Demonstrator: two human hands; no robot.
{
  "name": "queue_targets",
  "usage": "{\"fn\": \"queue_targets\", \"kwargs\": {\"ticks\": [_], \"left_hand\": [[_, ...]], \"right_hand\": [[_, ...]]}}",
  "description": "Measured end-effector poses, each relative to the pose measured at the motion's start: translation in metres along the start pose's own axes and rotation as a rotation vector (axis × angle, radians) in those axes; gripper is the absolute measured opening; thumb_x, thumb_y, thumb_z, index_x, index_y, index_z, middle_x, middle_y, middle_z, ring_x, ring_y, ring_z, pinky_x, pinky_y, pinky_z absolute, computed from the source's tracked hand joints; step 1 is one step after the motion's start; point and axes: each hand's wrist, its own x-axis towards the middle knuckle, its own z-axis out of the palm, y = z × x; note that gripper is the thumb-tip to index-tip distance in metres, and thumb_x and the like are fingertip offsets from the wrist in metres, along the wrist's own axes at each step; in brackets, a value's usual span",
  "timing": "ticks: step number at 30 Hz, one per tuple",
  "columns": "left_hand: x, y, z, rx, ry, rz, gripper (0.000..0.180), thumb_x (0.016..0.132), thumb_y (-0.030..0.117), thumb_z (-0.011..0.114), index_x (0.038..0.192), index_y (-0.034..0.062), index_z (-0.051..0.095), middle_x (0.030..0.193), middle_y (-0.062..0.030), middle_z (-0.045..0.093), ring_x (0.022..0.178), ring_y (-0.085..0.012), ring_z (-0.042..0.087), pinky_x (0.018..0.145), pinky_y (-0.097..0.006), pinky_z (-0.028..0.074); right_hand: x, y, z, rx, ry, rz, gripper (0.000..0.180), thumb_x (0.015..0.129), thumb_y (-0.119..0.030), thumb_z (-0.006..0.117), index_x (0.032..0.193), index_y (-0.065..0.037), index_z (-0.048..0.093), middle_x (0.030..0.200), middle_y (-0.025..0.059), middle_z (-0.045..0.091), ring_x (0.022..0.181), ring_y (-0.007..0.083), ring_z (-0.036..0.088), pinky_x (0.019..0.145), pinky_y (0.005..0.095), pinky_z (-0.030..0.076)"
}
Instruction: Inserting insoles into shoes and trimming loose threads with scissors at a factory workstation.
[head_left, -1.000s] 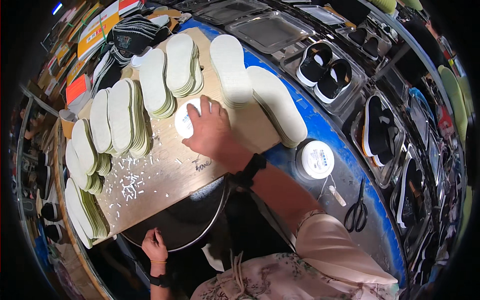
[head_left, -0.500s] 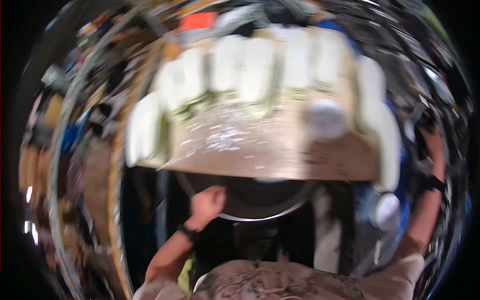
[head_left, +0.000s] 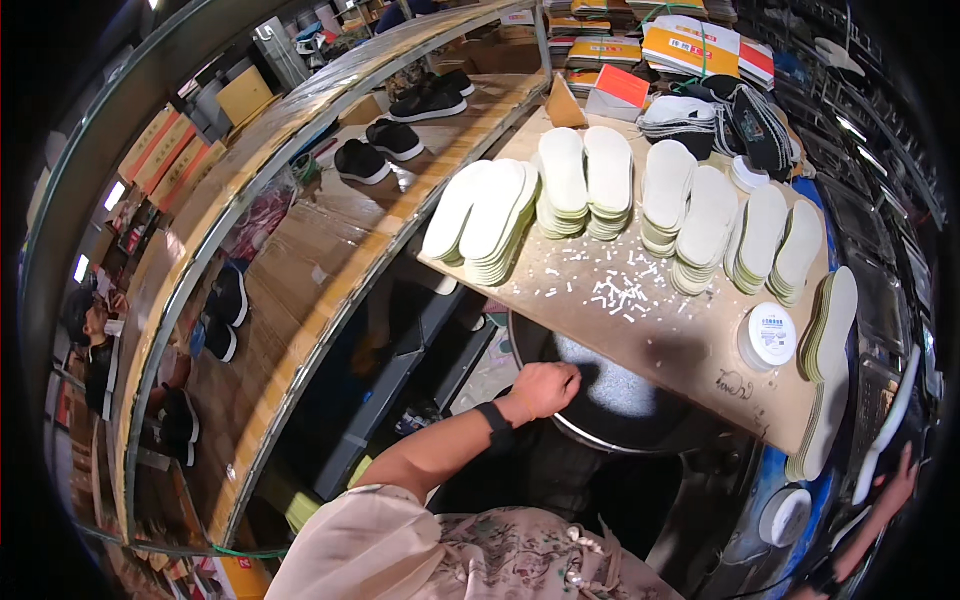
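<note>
My left grip [head_left: 546, 389] is curled up, right grip [head_left: 897, 482] I can't tell; white strip [head_left: 889, 425] looks light, bendy, so I'd pinch mid-length.

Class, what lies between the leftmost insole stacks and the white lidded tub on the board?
The head view shows small white scraps scattered between the leftmost insole stacks and the white lidded tub; nearer the tub, the board looks bare.

L hand [head_left: 546, 390] in loose fist; R hand [head_left: 897, 484] at far R edge, grip unclear; insole stacks [head_left: 705, 218], white scraps [head_left: 622, 294] & lidded tub [head_left: 769, 338] on wooden surface [head_left: 775, 402].
</note>
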Motion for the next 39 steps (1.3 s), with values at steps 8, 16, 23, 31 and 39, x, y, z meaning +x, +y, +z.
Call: {"fn": "queue_targets", "kwargs": {"ticks": [8, 16, 23, 31, 39], "left_hand": [[-0.011, 0.071, -0.073, -1.108, 0.022, -0.173, 0.058, 0.091, 0.033, 0.046, 0.137, 0.0060, 0.023, 0.130, -0.0121, 0.037, 0.115, -0.0218, 0.042, 0.095, -0.032, 0.035], [-0.013, -0.021, -0.033, -0.227, 0.168, -0.008, 0.060, 0.080, 0.039, 0.059, 0.123, -0.0015, 0.045, 0.125, -0.0264, 0.042, 0.117, -0.0360, 0.042, 0.098, -0.038, 0.034], [-0.020, 0.042, -0.101, -0.428, -0.402, -0.215, 0.055, 0.084, 0.047, 0.053, 0.076, -0.0070, 0.060, 0.061, -0.0131, 0.060, 0.054, -0.0190, 0.060, 0.054, -0.030, 0.047], [0.017, 0.050, -0.031, -0.039, -0.206, -0.028, 0.035, 0.085, 0.027, 0.045, 0.081, -0.0018, 0.065, 0.084, -0.0249, 0.062, 0.083, -0.0379, 0.060, 0.073, -0.044, 0.047], [0.016, 0.054, -0.032, 0.032, -0.198, -0.072, 0.020, 0.073, 0.006, 0.054, 0.088, 0.0009, 0.066, 0.092, -0.0205, 0.064, 0.087, -0.0327, 0.063, 0.075, -0.040, 0.050]], "right_hand": [[-0.297, -0.143, 0.150, -0.200, -0.258, -1.373, 0.014, 0.074, -0.019, 0.066, 0.065, -0.014, 0.055, 0.061, 0.0034, 0.047, 0.052, 0.0220, 0.048, 0.041, 0.0334, 0.037], [-0.358, -0.133, 0.230, 0.144, -0.821, -1.059, 0.032, 0.078, -0.002, 0.049, 0.110, -0.005, 0.049, 0.100, 0.0174, 0.056, 0.075, 0.0341, 0.060, 0.062, 0.0399, 0.051], [-0.282, 0.014, 0.090, -0.557, -0.068, -0.292, 0.046, 0.077, -0.011, 0.061, 0.121, -0.006, 0.048, 0.106, 0.0216, 0.058, 0.094, 0.0344, 0.059, 0.078, 0.0419, 0.046], [-0.304, 0.244, -0.011, -1.217, -0.155, 0.091, 0.026, 0.086, -0.019, 0.042, 0.096, 0.000, 0.057, 0.084, 0.0233, 0.063, 0.080, 0.0395, 0.061, 0.068, 0.0444, 0.049], [-0.303, 0.291, -0.019, -1.124, -0.057, 0.149, 0.029, 0.085, -0.013, 0.040, 0.110, 0.000, 0.048, 0.088, 0.0270, 0.061, 0.079, 0.0426, 0.060, 0.069, 0.0459, 0.049]]}}
